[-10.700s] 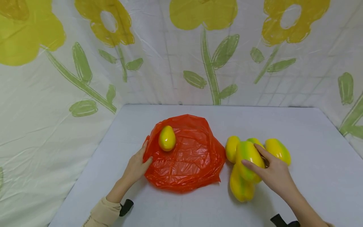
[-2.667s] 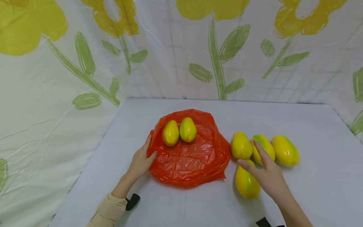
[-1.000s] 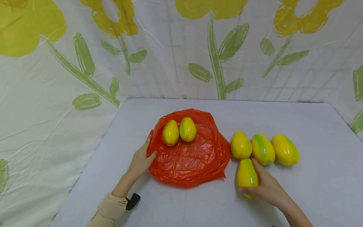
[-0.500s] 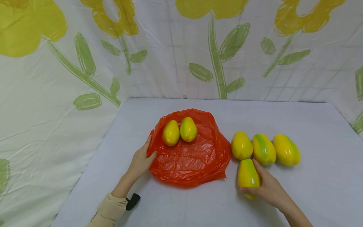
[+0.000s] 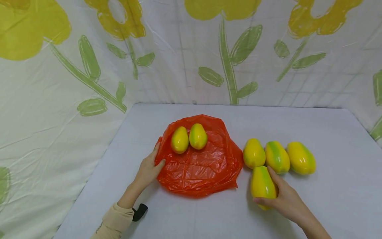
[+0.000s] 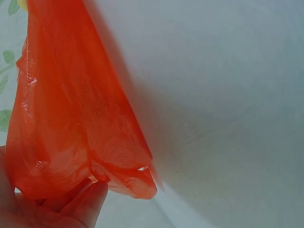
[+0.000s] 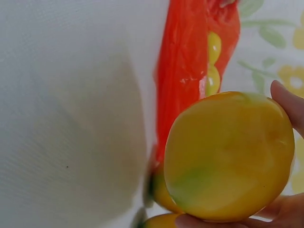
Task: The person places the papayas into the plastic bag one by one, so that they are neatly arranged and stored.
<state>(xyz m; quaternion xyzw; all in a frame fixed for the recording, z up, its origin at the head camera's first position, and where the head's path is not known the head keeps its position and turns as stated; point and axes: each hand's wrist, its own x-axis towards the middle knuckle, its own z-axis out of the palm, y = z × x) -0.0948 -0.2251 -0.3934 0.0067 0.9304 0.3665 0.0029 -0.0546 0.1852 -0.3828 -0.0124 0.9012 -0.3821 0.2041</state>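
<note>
My right hand holds a shiny yellow-green papaya, thumb on its near side and fingers along the far side. In the right wrist view that papaya fills the foreground. My left hand grips the left edge of a red plastic bag, which is spread open with its mouth up. The left wrist view shows the fingertips gathered at the bag's film. Inside the bag, toward its far side, two papayas lie side by side.
A row of three papayas lies right of the bag, just beyond the held one; the leftmost sits against the bag's edge. All rest on a white-covered table. Behind stands a white sheet with painted yellow flowers. A black strap piece is by my left wrist.
Earlier a second papaya was placed in the bag beside the first. My right hand then took hold of the nearest papaya and has just raised it slightly. My left hand stays at the bag.
</note>
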